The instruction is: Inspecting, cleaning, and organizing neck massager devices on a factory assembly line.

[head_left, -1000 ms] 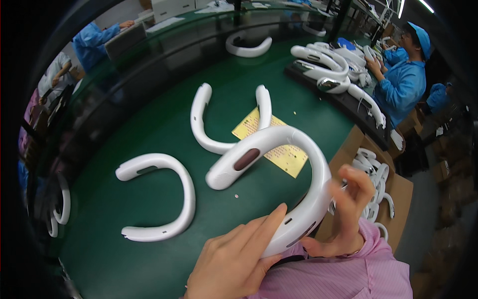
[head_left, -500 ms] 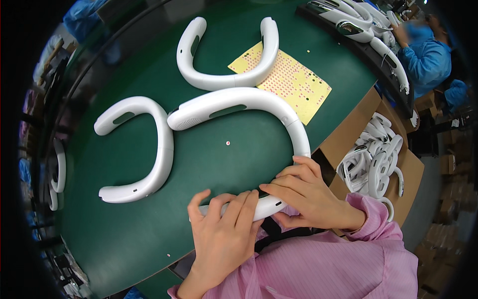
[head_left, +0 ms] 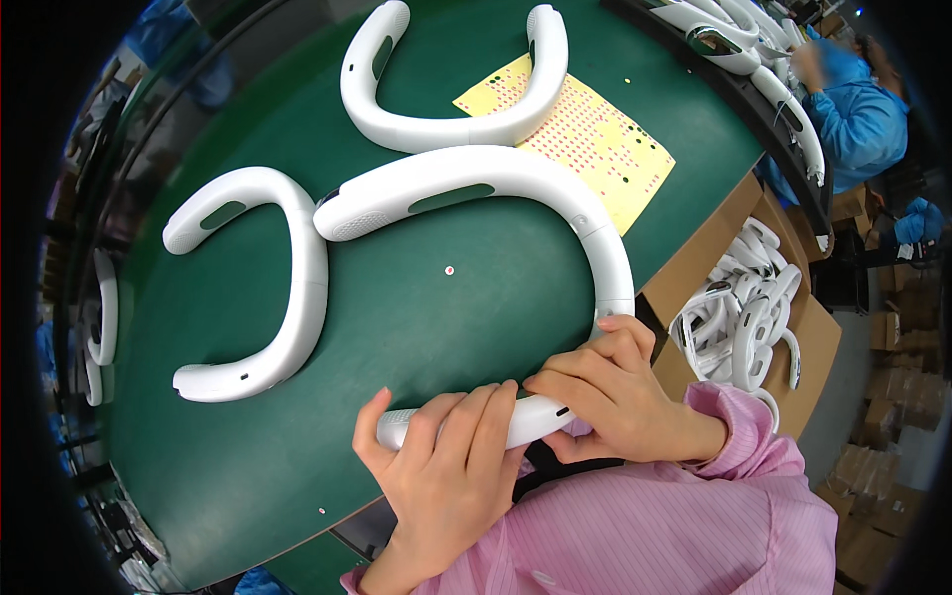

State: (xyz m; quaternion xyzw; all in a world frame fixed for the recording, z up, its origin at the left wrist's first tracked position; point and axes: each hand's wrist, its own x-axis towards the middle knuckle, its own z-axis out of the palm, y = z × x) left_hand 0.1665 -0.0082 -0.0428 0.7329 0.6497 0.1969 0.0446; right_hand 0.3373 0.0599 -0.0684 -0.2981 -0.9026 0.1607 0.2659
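Observation:
A large white U-shaped neck fan [head_left: 535, 171] lies along the near side of the table, with a perforated patch at its far tip. My left hand [head_left: 446, 476] is closed over its near arm, fingers across the top and the thumb near the end. On the same fan, my right hand [head_left: 620, 402] grips the bend, close to a small dark slot. Its fingertips rest along the white shell, and part of the near arm is hidden under both hands. Two more white neck fans lie beyond it, one at the left [head_left: 309, 278] and one at the back [head_left: 421, 132].
A yellow sheet of small red-and-white round stickers [head_left: 630, 174] lies partly under the back fan. One loose sticker [head_left: 449, 270] sits on the green table [head_left: 397, 327]. At right stands a cardboard box [head_left: 813, 347] of white neck fans; beyond it, a person in blue [head_left: 858, 124].
The view has shifted slightly, so the table things sit a little further left and higher. My left hand has slid a bit outward, showing the fan's near tip. Both hands keep their grip.

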